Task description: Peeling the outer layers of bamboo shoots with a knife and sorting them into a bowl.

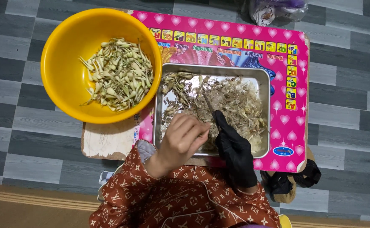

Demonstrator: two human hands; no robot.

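Our bare left hand (pixel 184 137) is curled over the near edge of one metal tray (pixel 263 80), its fingertips pinched together on a small piece that we cannot make out. Just beside it, our right hand (pixel 235 150), in a black glove, is clenched around one thin knife (pixel 210 104), whose blade points away from us into the tray. The two hands nearly touch over the tray's near side.

The tray is rectangular and holds one loose heap of brownish, dry-looking plant trimmings (pixel 235 101) that covers most of its bottom. To the left of the tray, touching its corner, stands one round yellow bowl (pixel 62 76). In it lies one pile of pale green and white stalk pieces (pixel 119 75), too many to count.

Tray and bowl both rest on one low pink surface (pixel 297 122) printed with hearts and small coloured squares; its near left corner is worn to bare board. The surface stands on a grey tiled floor (pixel 7 122). Our two sleeves (pixel 180 202) are rust-brown with a pale pattern. One clear plastic bag (pixel 273 10) lies on the floor beyond the far edge of the surface.
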